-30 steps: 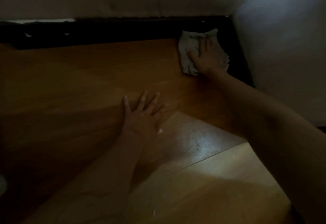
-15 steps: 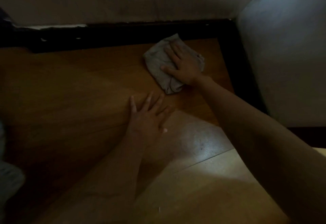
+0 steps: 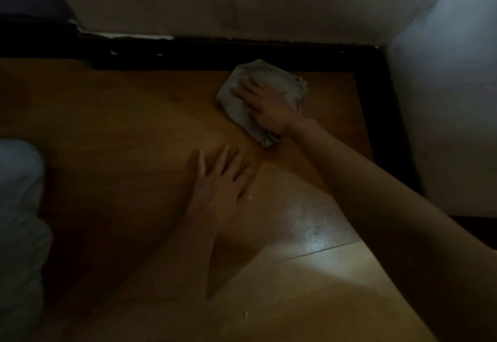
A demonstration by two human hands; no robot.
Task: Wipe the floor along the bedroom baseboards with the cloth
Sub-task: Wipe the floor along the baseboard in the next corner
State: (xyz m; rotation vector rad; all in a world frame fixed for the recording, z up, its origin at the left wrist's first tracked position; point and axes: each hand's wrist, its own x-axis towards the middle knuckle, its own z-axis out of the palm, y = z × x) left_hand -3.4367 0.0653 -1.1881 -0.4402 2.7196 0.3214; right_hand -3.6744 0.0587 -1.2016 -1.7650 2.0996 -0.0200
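Observation:
A crumpled grey cloth (image 3: 239, 110) lies on the wooden floor (image 3: 134, 131), just in front of the dark baseboard (image 3: 215, 53) under the far wall. My right hand (image 3: 266, 104) presses flat on top of the cloth, fingers spread and pointing left. My left hand (image 3: 220, 183) rests flat on the floor nearer to me, fingers apart, holding nothing. Its fingertips are a short way from the cloth's near edge.
A second dark baseboard (image 3: 382, 126) runs along the right wall (image 3: 443, 99) and meets the far one in the corner. A pale bundle of fabric (image 3: 18, 220) sits at the left edge. A bright patch of light falls on the floor near me.
My right hand slid the cloth left, out of the corner and along the far baseboard. The view shifted right-to-left with it. My left hand stayed planted on the floor.

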